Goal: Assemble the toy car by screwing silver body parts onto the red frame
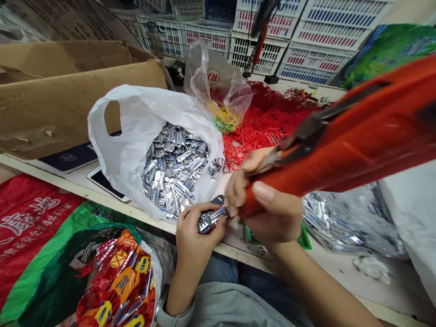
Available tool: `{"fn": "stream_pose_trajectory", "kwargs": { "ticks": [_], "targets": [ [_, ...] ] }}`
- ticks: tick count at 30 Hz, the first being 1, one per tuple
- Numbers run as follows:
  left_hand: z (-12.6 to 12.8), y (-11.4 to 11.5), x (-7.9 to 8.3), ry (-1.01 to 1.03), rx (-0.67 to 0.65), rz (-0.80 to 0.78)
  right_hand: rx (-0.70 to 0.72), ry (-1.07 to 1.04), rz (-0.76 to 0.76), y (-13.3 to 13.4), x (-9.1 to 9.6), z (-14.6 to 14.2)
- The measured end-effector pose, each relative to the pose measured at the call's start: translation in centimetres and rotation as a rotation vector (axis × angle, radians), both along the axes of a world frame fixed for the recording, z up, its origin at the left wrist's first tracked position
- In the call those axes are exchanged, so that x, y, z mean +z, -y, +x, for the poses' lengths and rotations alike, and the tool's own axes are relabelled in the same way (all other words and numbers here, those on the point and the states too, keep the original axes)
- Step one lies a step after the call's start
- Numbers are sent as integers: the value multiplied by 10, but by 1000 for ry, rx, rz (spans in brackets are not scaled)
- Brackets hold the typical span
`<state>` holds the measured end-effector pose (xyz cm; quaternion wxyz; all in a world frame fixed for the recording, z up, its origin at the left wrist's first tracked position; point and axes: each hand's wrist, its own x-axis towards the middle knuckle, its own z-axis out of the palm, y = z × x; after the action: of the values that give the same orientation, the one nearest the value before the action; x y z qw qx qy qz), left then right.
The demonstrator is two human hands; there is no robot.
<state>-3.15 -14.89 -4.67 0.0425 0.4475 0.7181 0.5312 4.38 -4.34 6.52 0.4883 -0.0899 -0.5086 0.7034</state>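
Note:
My right hand (269, 211) is wrapped round a red electric screwdriver (350, 141) with a dark lever along its side. Its tip end points down and left, at a small black and silver part (206, 222). That part sits pinched in the fingers of my left hand (194, 243), close above the table edge. My right fingers cover the driver's tip, so I cannot tell whether it touches the part. Just behind my left hand, a white plastic bag (126, 113) lies open, full of small silver metal pieces (177, 168).
Red plastic frames (262, 127) are heaped behind, beside a clear bag (218, 91) with yellow pieces. A cardboard box (78, 95) stands left. Orange and yellow parts (124, 281) fill a green bag below. Bagged silver pieces (350, 222) lie right; white crates (316, 54) line the back.

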Motion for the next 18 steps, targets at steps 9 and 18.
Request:
{"fn": "stream_pose_trajectory", "kwargs": {
  "ticks": [9,18],
  "targets": [
    [-9,6,-11,-84,-34,-26,-523,283,123,-41,1,101],
    [-45,2,-5,-845,-180,-42,-563,778,383,-36,-16,176]
  ]
}}
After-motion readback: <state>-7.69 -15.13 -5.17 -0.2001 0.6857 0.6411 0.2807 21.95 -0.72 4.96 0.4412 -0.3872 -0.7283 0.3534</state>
